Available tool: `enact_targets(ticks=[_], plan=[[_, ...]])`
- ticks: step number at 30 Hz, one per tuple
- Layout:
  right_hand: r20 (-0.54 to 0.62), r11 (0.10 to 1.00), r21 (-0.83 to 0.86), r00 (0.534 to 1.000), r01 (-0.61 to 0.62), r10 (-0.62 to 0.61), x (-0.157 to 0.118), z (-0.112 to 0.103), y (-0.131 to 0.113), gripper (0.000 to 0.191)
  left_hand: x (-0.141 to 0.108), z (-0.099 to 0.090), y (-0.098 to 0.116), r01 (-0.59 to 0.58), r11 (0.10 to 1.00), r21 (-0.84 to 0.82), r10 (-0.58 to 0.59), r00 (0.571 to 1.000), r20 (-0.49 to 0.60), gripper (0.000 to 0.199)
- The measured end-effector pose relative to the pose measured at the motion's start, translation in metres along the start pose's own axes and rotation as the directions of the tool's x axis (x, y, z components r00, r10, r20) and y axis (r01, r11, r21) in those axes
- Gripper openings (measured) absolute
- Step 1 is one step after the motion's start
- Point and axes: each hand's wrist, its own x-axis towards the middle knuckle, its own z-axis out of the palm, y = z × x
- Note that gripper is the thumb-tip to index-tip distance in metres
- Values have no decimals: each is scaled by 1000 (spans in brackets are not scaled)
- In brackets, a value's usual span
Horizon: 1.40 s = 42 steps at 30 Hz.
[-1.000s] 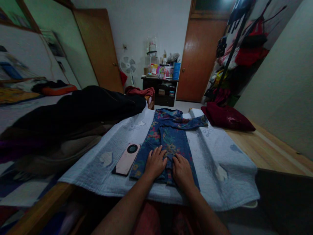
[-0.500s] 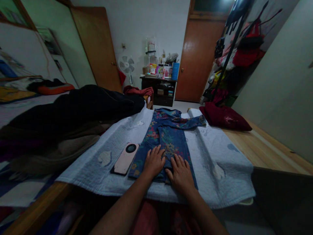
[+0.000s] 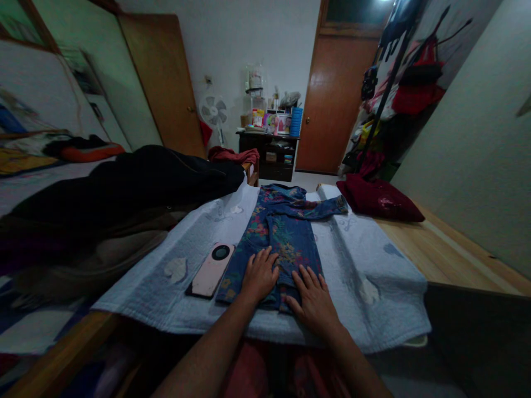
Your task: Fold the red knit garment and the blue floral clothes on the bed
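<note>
A blue floral garment with a sleeve (image 3: 292, 235) lies spread on a pale blue-white cloth (image 3: 174, 298), one sleeve reaching out to the right. My left hand (image 3: 260, 275) rests flat on its lower middle, fingers stretched forward. On its lower right edge lies my right hand (image 3: 313, 298), palm down with the fingers spread. Neither hand grips anything. Just left of the garment is a pink phone (image 3: 211, 271), its round camera facing up. The cloth under both hands is partly hidden.
Dark clothing (image 3: 136, 177) is heaped along the left side. A dark red cushion (image 3: 377, 199) sits at the far right on a wooden surface (image 3: 415, 249). Farther back stand a white fan (image 3: 214, 110), a dark cabinet (image 3: 269, 160) and a brown door (image 3: 332, 105).
My right hand has slid slightly to the right over the garment's lower edge. The left hand stays about where it was. The whole view has shifted a little.
</note>
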Motion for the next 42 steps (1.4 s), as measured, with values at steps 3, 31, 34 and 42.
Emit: enact_targets(ticks=[3,31,34,42], plan=[[-4,1000,-11,1000,-3,3,-5,-1,7,68,0,1,-1,5,1000,-4,-5,1000,5,42],[-13,998,16,998,54,-54,105,8,24,47,0,2,-2,-2,1000,-2,2,1000,7,40],[-3,999,-2,999,41,-41,105,9,34,55,1,2,-2,2,1000,-5,-2,1000,10,41],[16,994,-38,995,-98,99,100,1,47,62,0,0,-1,-1,1000,5,0,999,32,43]])
